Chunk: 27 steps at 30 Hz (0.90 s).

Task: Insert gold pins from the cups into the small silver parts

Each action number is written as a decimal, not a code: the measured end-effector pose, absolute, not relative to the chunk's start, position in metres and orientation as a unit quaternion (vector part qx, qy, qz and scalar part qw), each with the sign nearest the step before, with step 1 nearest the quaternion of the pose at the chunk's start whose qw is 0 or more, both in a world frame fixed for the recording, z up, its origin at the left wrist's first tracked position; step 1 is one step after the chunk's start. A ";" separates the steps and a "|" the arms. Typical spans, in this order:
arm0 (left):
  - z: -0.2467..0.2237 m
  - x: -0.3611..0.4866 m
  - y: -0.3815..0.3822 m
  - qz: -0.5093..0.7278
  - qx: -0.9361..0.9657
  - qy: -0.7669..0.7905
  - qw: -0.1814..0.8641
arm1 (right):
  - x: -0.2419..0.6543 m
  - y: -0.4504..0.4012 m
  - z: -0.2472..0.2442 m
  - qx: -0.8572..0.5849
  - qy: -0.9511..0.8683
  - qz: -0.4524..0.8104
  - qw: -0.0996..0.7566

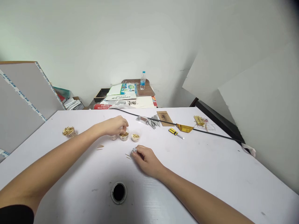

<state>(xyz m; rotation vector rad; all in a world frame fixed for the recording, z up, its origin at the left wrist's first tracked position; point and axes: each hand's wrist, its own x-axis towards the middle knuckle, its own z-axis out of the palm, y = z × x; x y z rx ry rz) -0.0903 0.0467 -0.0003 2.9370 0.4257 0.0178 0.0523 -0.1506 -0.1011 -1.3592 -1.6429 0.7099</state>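
My left hand reaches over a row of small clear cups, fingertips pinched together and pointing down at the middle cup of tiny brass pieces. Whatever is between those fingers is too small to make out. Another cup with brass bits stands to the right, and a third cup is partly covered by the hand. My right hand is closed on a small silver metal part, low over the white table. Just left of it lie two thin brass pins.
A heap of brass pins and a few loose pins lie to the left. Rightward are a yellow screwdriver, brown card, gold foil piece and a black cable crossing the table. A round hole opens near me.
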 end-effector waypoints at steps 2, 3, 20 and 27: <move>0.001 -0.099 0.033 0.072 0.979 0.156 0.112 | 0.054 -0.149 -0.101 -0.554 -0.643 0.315 0.424; -0.001 -0.104 0.022 0.131 0.969 0.170 0.119 | 0.055 -0.148 -0.101 -0.558 -0.633 0.328 0.425; -0.081 -0.123 -0.075 0.369 0.861 0.228 0.263 | 0.059 -0.143 -0.102 -0.488 -0.635 0.345 0.490; -0.085 -0.126 -0.074 0.361 0.858 0.219 0.293 | 0.058 -0.146 -0.102 -0.503 -0.653 0.332 0.459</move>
